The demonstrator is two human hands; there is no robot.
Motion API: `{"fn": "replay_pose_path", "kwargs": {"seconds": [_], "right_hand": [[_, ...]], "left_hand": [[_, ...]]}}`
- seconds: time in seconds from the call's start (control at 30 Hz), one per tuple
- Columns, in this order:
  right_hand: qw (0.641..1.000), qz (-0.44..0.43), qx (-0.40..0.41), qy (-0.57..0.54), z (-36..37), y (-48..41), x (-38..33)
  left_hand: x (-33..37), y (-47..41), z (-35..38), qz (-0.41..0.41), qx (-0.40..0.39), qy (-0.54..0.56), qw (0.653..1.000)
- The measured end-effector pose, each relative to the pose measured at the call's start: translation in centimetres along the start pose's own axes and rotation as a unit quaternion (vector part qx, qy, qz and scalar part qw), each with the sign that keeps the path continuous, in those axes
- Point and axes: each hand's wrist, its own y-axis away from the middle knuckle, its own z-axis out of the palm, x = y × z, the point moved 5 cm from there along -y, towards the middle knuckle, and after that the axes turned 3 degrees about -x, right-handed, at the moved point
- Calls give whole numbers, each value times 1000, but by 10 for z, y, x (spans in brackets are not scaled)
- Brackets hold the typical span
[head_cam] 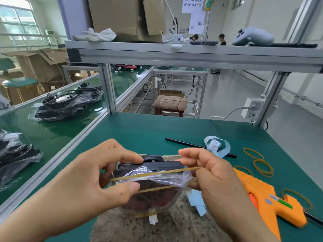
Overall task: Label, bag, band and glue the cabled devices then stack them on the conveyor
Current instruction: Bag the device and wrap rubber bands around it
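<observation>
Centrally in the head view, the bagged device (166, 165), a black unit in a clear plastic bag (167, 179), sits between both hands, directly above a speckled stone slab (174, 227) that lies on the green work table (148, 130). The left hand (97, 173) grips the device at its left end: the index finger is curled over the top edge and the thumb presses on the front of the bag. The right hand (209, 173) is at the device's right end, with its fingers curled and pinching a yellow rubber band (174, 171). The band is stretched taut across the bag from one hand to the other, showing an upper and a lower strand. A white connector (153, 220) protrudes from the lower edge of the bag, and a pale blue label strip (197, 201) hangs just below the right hand. To the right of that hand, an orange glue gun (265, 198) lies on the table. Loose rubber bands (263, 167) lie near it, farther from the person. Beyond the hands, a looped blue label tape (216, 145) rests across a thin black rod (185, 143). To the left, past an aluminium rail, the green conveyor (52, 130) carries a pile of bagged units (61, 105); further bagged units (15, 154) lie at the left edge of the frame, well apart from the hands.
</observation>
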Motion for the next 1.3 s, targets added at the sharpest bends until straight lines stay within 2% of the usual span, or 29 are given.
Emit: {"fn": "replay_pose_path", "kwargs": {"seconds": [0.13,0.23,0.3,0.47,0.53,0.63,0.77,0.87,1.07,1.3], "right_hand": [[994,10,-70,-87,-5,-3,9],[993,-6,-81,-90,-6,-4,13],[992,-13,-86,-88,-5,-5,14],[991,-18,-93,-93,-3,-3,13],[989,-14,-106,-107,1,-3,12],[987,-9,-123,-106,6,-1,10],[984,10,-136,-117,7,-2,8],[979,52,-141,-140,10,-6,9],[949,151,-162,-226,14,-15,14],[939,187,-130,-259,25,-17,35]], "left_hand": [[-10,0,-11,5,-94,22,995],[-12,2,-14,34,-115,6,993],[-12,3,-16,44,-84,15,995],[-8,2,-22,40,64,17,997],[-5,-1,-19,14,114,19,993],[-11,-8,-11,-62,174,80,979],[-33,-17,7,-208,143,241,937],[-43,-22,14,-267,110,300,909],[-49,-18,23,-295,70,334,893],[-63,-14,24,-290,75,354,886]]}}
